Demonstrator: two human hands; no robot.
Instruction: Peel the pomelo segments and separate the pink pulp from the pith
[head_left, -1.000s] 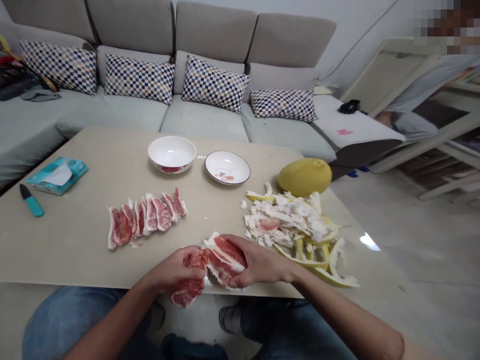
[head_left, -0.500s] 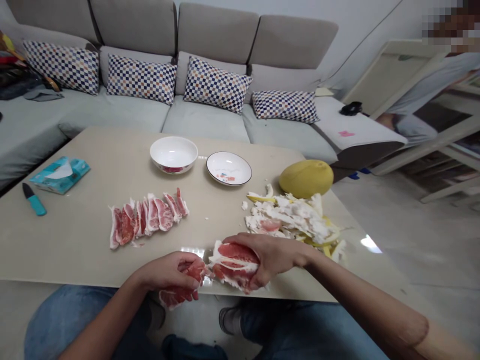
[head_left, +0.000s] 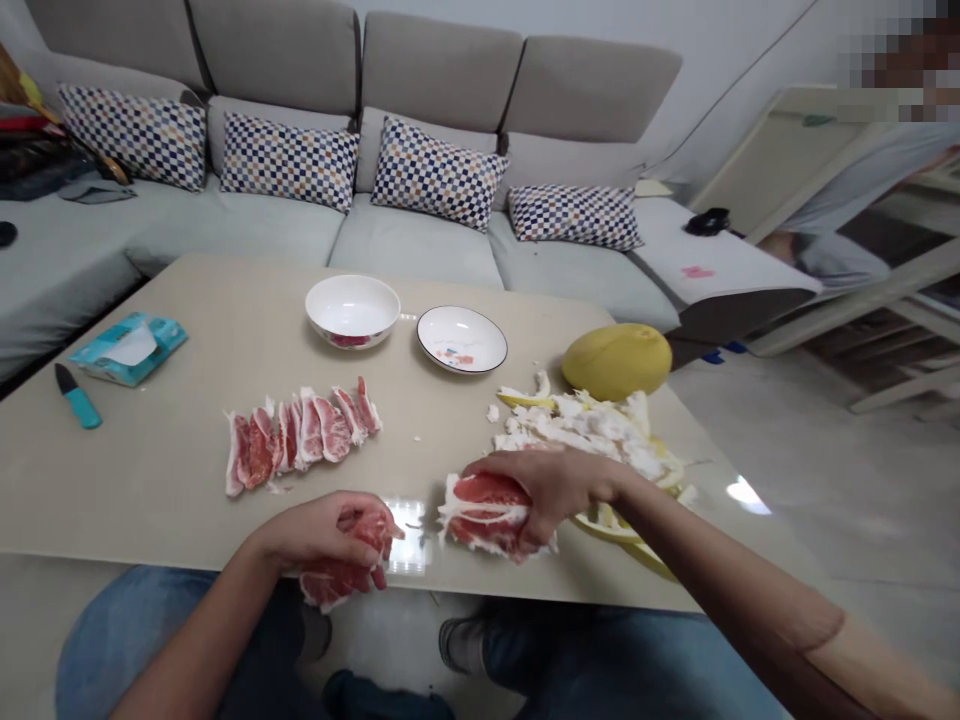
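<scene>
My left hand is closed around a piece of red pomelo flesh at the table's front edge. A little to the right, my right hand grips a larger peeled pomelo chunk, with white pith along its segments. The two pieces are apart. Several pomelo segments stand in a row on the table, left of centre. Beyond my right hand lies a heap of white and yellow peel, and a whole yellow pomelo sits behind it.
A white bowl and a dark-rimmed plate stand at the table's far side. At the left are a tissue pack and a knife with a teal handle. A sofa runs behind; a person is at the right.
My hands have moved apart: the left one slightly left with its piece, the right one right with the larger chunk. The pieces, close together before, now have a gap between them.
</scene>
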